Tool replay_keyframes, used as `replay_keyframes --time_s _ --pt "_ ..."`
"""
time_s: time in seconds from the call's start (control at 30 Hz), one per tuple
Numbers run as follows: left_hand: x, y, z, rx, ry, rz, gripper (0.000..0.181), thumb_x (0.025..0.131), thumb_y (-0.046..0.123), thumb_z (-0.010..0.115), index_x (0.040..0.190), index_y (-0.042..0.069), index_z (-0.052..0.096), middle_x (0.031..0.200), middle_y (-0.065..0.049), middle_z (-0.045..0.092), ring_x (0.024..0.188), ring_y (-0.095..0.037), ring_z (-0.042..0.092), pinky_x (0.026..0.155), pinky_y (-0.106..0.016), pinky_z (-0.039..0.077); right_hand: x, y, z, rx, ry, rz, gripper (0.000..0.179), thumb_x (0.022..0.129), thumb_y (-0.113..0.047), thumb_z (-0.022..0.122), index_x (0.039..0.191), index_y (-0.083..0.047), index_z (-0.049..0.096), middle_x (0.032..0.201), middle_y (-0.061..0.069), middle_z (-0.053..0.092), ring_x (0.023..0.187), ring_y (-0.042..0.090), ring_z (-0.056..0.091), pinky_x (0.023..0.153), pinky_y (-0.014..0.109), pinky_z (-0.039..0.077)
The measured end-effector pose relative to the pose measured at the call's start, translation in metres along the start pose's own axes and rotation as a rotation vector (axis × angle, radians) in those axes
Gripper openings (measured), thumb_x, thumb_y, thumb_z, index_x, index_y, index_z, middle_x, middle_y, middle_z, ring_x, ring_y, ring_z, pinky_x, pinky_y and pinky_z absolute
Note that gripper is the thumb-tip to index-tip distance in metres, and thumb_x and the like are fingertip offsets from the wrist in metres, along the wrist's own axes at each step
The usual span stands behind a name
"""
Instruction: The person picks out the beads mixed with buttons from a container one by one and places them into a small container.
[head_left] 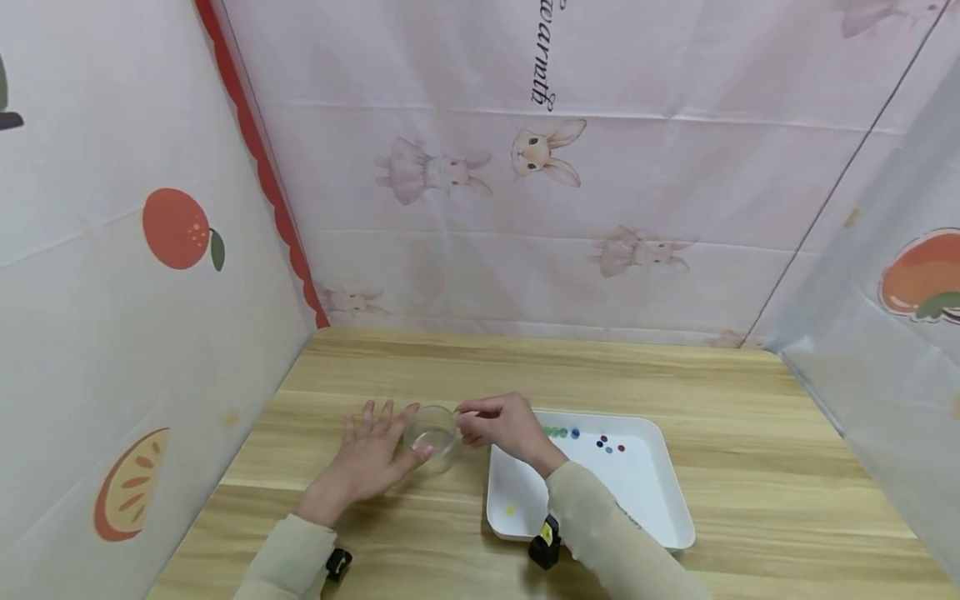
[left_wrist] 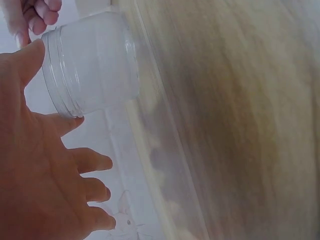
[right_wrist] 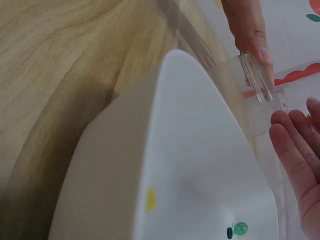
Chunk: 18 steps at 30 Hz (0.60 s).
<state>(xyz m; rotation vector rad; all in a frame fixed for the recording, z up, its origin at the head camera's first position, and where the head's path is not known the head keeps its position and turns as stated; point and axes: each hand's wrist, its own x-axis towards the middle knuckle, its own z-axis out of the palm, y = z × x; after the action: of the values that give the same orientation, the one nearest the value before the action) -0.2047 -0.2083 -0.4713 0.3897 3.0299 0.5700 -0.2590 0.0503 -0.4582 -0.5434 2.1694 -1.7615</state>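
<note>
A clear, lidless jar (head_left: 431,439) stands on the table left of the tray. My left hand (head_left: 372,452) holds it near the rim between thumb and index finger, the other fingers spread out beside it. In the left wrist view the jar (left_wrist: 95,65) looks see-through, with a ridged neck. At the opposite side of the rim is my right hand (head_left: 498,427), thumb and index finger pinched together. A small dark sliver shows at those fingertips, like a small disc seen edge-on; its kind I cannot tell.
The white tray (head_left: 637,492) lies under my right forearm. Inside are several green discs (head_left: 555,432), a blue disc (head_left: 575,433), a group of small red and blue discs (head_left: 609,450), and a yellow piece (head_left: 510,510). Printed sheets (head_left: 480,275) wall the table's back and sides.
</note>
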Motion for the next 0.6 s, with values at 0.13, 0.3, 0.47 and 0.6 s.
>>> replay_keyframes --time_s 0.13,0.3,0.47,0.6 --pt "0.0 0.0 0.0 -0.003 -0.005 -0.003 0.08 0.106 0.063 0.047 0.169 0.019 0.027 0.169 -0.032 0.022 0.157 -0.06 0.006 0.122 -0.081 -0.001 0.002 -0.001 0.006 0.017 -0.017 0.026 0.03 0.098 -0.017 0.076 0.123 0.0 0.077 0.092 0.018 0.081 0.077 0.022 0.08 0.079 0.05 0.066" --pt "-0.001 -0.001 0.0 -0.012 -0.009 -0.012 0.08 0.106 0.065 0.046 0.169 0.019 0.027 0.17 -0.032 0.021 0.157 -0.06 0.005 0.122 -0.081 -0.002 0.003 0.0 0.013 -0.026 -0.046 0.024 0.03 0.099 -0.019 0.075 0.123 -0.001 0.077 0.084 0.017 0.079 0.069 0.02 0.077 0.073 0.05 0.067" --pt "-0.002 0.0 -0.001 -0.014 -0.012 -0.013 0.081 0.105 0.066 0.046 0.169 0.019 0.027 0.169 -0.033 0.021 0.157 -0.061 0.005 0.121 -0.081 -0.002 0.004 0.002 0.018 -0.051 -0.066 0.047 0.032 0.099 -0.022 0.075 0.125 -0.003 0.077 0.079 0.015 0.079 0.065 0.018 0.075 0.07 0.049 0.067" --pt "-0.002 0.001 -0.002 -0.012 -0.017 -0.013 0.082 0.105 0.067 0.045 0.169 0.019 0.026 0.169 -0.033 0.021 0.157 -0.061 0.006 0.121 -0.081 -0.001 0.005 0.003 0.021 -0.063 -0.066 0.063 0.031 0.099 -0.022 0.075 0.124 -0.003 0.078 0.079 0.015 0.078 0.065 0.019 0.076 0.068 0.048 0.067"
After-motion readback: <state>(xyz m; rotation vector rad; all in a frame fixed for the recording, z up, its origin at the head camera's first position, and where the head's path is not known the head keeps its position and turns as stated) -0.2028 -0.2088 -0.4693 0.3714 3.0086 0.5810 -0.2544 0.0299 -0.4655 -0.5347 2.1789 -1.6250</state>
